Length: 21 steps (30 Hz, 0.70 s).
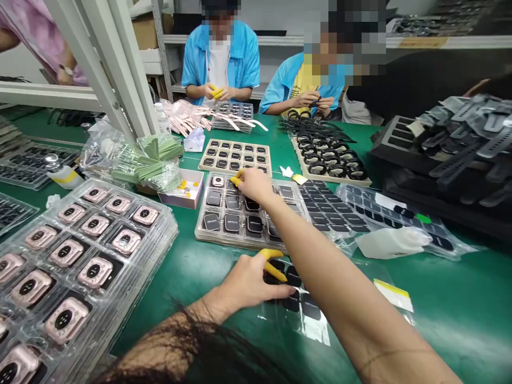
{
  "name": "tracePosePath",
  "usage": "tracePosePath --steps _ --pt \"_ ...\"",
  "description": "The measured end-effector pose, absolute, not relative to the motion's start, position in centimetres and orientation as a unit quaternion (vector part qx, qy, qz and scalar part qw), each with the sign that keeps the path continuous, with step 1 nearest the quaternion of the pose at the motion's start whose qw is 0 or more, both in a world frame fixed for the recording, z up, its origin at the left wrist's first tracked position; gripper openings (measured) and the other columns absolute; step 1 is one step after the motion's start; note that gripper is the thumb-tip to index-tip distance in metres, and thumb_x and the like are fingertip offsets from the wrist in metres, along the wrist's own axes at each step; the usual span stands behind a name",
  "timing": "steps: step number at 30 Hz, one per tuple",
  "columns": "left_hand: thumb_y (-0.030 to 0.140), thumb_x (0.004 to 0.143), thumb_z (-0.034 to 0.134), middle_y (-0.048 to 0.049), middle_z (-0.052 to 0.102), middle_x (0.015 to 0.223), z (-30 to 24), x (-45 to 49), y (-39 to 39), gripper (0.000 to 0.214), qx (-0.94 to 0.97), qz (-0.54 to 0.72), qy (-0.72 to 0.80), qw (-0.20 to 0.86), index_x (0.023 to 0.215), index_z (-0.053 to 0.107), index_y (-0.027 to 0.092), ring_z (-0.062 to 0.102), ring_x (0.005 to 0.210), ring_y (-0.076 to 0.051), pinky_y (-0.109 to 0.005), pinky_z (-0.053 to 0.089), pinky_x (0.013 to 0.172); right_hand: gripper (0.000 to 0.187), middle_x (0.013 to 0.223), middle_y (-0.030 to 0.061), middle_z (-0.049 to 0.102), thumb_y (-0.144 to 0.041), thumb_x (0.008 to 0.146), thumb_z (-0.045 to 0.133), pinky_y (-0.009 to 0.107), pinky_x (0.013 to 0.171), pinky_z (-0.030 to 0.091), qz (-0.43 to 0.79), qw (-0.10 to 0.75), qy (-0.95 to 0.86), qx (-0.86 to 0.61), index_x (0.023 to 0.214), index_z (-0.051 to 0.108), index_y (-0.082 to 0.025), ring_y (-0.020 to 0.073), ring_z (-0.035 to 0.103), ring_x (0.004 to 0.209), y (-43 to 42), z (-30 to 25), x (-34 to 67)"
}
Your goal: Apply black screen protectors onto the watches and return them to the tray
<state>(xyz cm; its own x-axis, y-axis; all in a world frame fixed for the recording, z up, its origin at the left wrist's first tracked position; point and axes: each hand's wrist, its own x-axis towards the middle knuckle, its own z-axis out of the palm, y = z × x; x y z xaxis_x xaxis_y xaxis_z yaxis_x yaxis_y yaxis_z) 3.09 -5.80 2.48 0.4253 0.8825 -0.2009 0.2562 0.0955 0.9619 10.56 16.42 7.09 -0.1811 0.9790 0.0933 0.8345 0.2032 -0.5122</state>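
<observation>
My right hand (253, 184) reaches forward over a clear tray (208, 234) of dark smartwatch cases. Its fingertips, in yellow finger cots, are pinched together near the tray's far left corner, next to a pink watch case (218, 181). My left hand (248, 280) rests on the green mat nearer me. It presses down on a clear plastic sheet (316, 330) that carries small black square pieces. Yellow cots cover its thumb and forefinger, which are curled over one black piece (276, 266).
Stacked clear trays of pink watch cases (92, 266) fill the left. A small white box (182, 200), green strap bundles (154, 160), a white bottle (390, 242), and black strap trays (440, 154) surround the work area. Two people in blue shirts sit across the table.
</observation>
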Motion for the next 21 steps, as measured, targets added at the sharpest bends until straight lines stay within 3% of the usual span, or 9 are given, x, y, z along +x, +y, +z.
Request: tracePosePath --steps 6,11,16,21 --pt "0.048 0.066 0.092 -0.008 0.086 0.11 2.2 3.2 -5.6 0.084 0.611 0.262 0.471 0.58 0.143 0.066 0.024 0.079 0.11 -0.031 -0.042 0.061 0.106 0.035 0.073 0.0014 0.067 -0.03 0.08 0.089 0.034 0.073 0.05 0.252 0.144 -0.769 -0.569 0.111 0.082 -0.016 0.0189 0.06 0.069 17.5 7.8 11.4" --pt "0.046 0.061 0.094 -0.011 0.085 0.109 2.1 3.3 -5.4 0.08 0.608 0.256 0.475 0.583 0.136 0.07 0.027 0.08 0.102 -0.036 -0.046 0.065 0.095 0.037 0.091 0.0086 0.073 -0.042 0.098 0.07 0.036 0.081 0.052 0.264 0.207 -0.749 -0.571 0.117 0.08 -0.013 0.0207 0.065 0.082 17.3 8.0 9.4" --pt "0.052 0.065 0.089 -0.0089 0.085 0.102 2.3 3.1 -5.5 0.06 0.618 0.264 0.463 0.578 0.117 0.072 0.028 0.081 0.096 -0.037 -0.045 0.065 0.082 0.032 0.11 0.015 0.071 -0.037 0.076 0.093 0.041 0.092 0.052 0.257 0.183 -0.763 -0.564 0.095 0.082 -0.014 0.026 0.068 0.097 17.3 7.2 6.6" --pt "0.05 0.069 0.086 -0.01 0.086 0.103 2.3 3.1 -5.5 0.063 0.625 0.265 0.464 0.569 0.125 0.071 0.025 0.081 0.099 -0.037 -0.044 0.066 0.081 0.031 0.099 0.0102 0.074 -0.032 0.075 0.093 0.038 0.089 0.055 0.282 0.2 -0.76 -0.551 0.094 0.077 -0.013 0.0218 0.068 0.091 17.4 7.2 6.0"
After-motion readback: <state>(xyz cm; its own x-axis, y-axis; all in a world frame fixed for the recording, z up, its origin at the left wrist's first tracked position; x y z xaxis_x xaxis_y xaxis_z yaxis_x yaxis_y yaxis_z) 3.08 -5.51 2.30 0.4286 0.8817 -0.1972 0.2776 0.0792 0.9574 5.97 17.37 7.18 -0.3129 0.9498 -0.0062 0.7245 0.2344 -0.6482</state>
